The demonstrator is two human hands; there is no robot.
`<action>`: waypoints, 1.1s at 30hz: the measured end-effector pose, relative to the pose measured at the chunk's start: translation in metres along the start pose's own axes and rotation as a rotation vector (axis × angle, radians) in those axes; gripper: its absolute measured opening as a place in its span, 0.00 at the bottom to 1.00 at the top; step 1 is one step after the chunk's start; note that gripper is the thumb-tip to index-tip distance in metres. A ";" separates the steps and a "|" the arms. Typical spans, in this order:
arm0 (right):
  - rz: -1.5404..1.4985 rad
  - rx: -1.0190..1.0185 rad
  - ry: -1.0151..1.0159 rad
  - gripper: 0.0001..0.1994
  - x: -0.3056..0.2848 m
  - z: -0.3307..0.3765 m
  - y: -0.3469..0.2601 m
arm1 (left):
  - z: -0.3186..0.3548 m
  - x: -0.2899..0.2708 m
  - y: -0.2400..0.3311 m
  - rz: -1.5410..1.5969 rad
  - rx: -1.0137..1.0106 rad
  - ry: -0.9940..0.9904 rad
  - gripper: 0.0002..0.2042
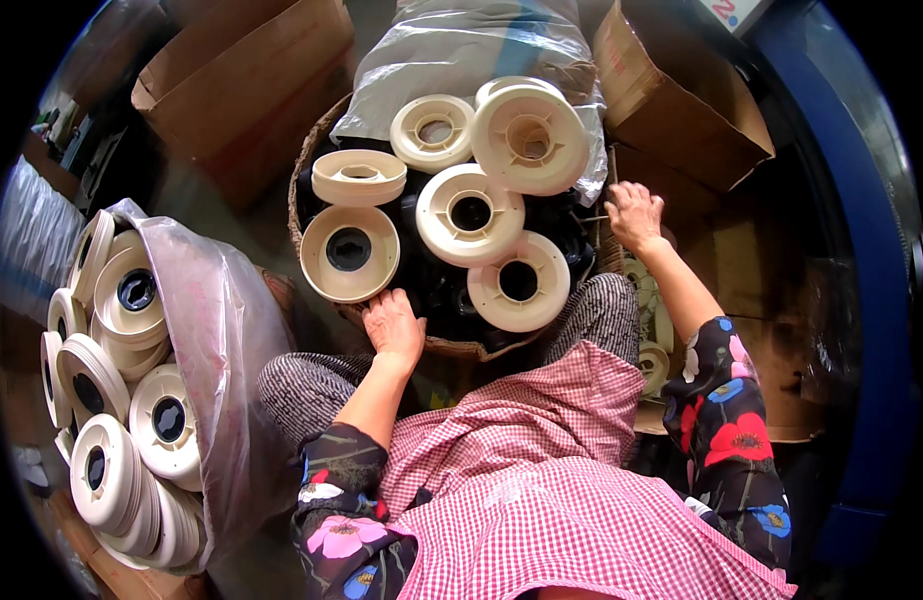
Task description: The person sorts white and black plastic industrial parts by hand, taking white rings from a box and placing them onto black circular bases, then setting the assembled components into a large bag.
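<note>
Fingers of the left hand (394, 322) lie loosely spread and flat on the near rim of the round woven basket (304, 170), holding nothing, the fingertips touching the lower edge of a cream plastic spool with a dark hub (349, 252) that stands tilted at the basket's near left

Far to the left of that hand, a clear plastic bag (222, 330) bulges with more cream plastic reels (132, 400), stacked on their sides in rows. Behind it, at the far left, sits a brown cardboard box (244, 75)

Inside the basket, cream spools lie heaped over black parts: a flat one (359, 176) just beyond the tilted spool, a wide one with a dark centre (471, 214) in the middle, another (519, 281) at the near right, and two more (530, 138) at the far side, resting against a grey plastic sack (452, 55)

Further right, the right hand (634, 215) rests on the basket's right edge, fingers bent and close together against the rim; whether they pinch anything cannot be told. Its forearm runs back to a black floral sleeve (727, 420). Beyond this hand stands an open brown carton (682, 95), and at the far right curves a blue drum wall (872, 300)

At the near middle, a pink checked apron (542, 480) covers the person's lap
</note>
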State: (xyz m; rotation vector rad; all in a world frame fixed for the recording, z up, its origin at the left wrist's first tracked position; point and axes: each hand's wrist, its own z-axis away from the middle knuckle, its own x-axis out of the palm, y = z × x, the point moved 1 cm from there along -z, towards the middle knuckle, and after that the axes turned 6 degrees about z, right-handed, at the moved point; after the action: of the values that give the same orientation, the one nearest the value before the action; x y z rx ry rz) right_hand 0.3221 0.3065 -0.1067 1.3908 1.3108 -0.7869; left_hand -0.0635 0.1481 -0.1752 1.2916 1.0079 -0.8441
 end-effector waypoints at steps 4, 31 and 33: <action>0.111 0.067 -0.395 0.13 0.002 0.002 -0.003 | -0.007 -0.004 -0.015 -0.054 -0.015 -0.019 0.23; -0.362 -0.514 0.064 0.24 -0.130 0.012 -0.153 | -0.005 -0.067 -0.013 0.966 -0.180 -0.087 0.16; -0.269 -0.517 0.031 0.31 -0.112 0.006 -0.192 | -0.009 -0.077 -0.009 1.065 -0.074 0.063 0.14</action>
State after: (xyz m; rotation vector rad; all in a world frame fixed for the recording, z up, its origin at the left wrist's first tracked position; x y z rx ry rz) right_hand 0.1163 0.2454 -0.0482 0.8300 1.6081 -0.5442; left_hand -0.1004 0.1528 -0.1070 1.5320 0.2721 0.0560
